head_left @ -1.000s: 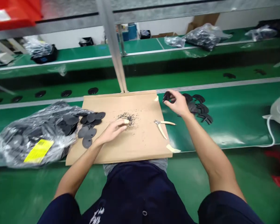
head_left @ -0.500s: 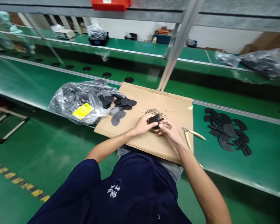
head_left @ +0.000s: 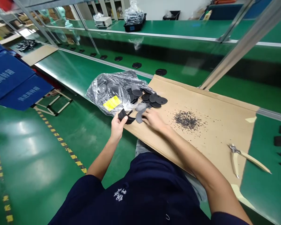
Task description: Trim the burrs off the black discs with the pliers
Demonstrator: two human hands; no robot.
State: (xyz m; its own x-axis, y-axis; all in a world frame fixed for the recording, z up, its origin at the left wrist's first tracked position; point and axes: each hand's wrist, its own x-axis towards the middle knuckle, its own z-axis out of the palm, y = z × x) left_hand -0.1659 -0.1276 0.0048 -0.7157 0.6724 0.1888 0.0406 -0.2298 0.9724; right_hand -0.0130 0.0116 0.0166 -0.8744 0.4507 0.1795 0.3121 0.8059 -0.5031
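Now left hand (head_left: 117, 127) grips black part (head_left: 123, 115); right hand (head_left: 155, 119) has reached disc (head_left: 139, 117) at cardboard's (head_left: 215, 153) left edge, grip unclear; likely disc stage.

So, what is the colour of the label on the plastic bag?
The label is bright yellow; it shows best in the head view.

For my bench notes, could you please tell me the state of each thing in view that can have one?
Left hand: closed on a black part
Right hand: at a grey disc, grip unclear
Plastic bag: open, discs spilling out
Pliers: lying down, handles spread
Black scraps: loose, scattered
Cardboard: laid flat
Black tray: piled above its rim
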